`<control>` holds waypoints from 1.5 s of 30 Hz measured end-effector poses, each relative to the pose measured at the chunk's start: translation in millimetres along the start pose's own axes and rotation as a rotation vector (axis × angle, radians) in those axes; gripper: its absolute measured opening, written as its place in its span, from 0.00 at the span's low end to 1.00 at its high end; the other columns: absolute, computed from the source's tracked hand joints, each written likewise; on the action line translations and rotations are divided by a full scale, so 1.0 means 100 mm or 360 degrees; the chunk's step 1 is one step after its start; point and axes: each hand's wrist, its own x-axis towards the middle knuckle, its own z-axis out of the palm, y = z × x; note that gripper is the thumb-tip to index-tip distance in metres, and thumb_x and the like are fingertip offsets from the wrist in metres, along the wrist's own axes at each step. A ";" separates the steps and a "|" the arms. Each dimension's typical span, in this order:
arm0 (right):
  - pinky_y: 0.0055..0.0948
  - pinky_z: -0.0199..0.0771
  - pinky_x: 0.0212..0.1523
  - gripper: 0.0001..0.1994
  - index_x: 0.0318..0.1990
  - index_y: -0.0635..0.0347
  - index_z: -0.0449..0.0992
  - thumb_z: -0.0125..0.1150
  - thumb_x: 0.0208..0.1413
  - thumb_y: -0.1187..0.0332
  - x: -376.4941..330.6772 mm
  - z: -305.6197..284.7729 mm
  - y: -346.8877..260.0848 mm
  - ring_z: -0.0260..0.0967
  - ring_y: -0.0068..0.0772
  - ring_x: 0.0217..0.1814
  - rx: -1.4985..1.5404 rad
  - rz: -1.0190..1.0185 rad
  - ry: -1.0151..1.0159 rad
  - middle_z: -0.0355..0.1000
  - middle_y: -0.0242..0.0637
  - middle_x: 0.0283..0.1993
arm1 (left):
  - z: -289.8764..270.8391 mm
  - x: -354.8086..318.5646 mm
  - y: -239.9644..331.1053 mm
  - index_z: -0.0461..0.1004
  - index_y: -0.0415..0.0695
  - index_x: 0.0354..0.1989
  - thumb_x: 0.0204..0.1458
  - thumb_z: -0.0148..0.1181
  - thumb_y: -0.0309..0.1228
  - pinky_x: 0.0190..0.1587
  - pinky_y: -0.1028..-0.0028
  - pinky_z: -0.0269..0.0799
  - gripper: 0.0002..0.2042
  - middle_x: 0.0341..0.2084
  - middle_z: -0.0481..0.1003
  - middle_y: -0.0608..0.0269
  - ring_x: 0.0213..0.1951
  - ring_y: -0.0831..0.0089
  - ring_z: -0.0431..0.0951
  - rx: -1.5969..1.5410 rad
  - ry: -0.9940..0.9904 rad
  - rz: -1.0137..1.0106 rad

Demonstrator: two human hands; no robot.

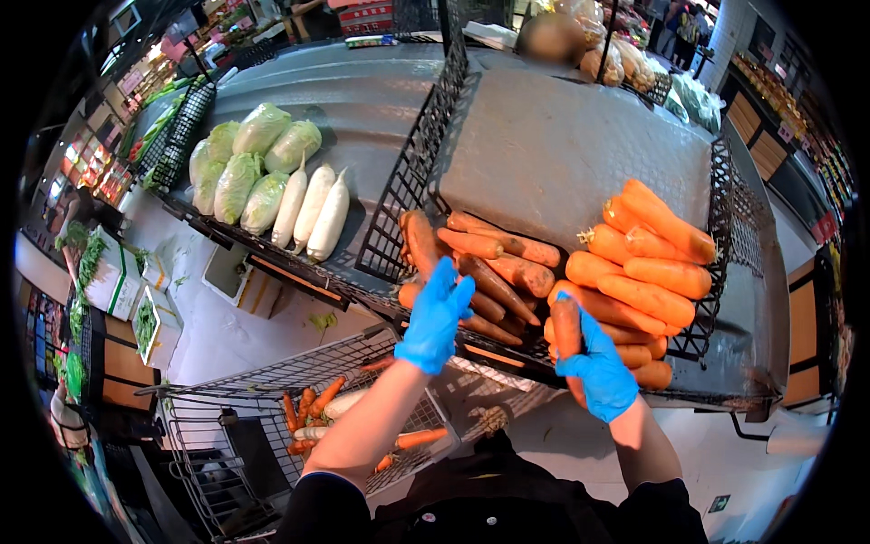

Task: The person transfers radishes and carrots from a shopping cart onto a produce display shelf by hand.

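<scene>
My right hand [602, 370], in a blue glove, is closed around a carrot [567, 325] held upright at the near edge of the display. My left hand [430, 325], also gloved in blue, is over a heap of darker, soiled-looking carrots [489, 292], its fingers apart; whether it touches one is unclear. To the right, brighter orange carrots [648, 288] are stacked in layers, most lying sideways. The carrot in my right hand stands in front of this stack's left side and partly hides it.
A black mesh divider [412, 172] separates the carrots from white radishes [311, 210] and wrapped cabbages [258, 168] on the left. Below stands a wire shopping cart [245, 390] with carrots and white radishes inside. Foam boxes of greens [154, 331] sit on the floor at left.
</scene>
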 end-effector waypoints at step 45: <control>0.26 0.61 0.33 0.19 0.41 0.62 0.59 0.51 0.39 0.65 0.92 1.84 2.60 0.59 0.27 0.36 -0.0776 0.0808 -0.1106 0.61 0.36 0.35 | -2.22 -3.08 -0.99 0.67 0.48 0.25 0.28 0.48 0.27 0.30 0.70 0.57 0.10 0.19 0.67 0.63 0.28 0.66 0.67 0.2333 0.1481 -0.0566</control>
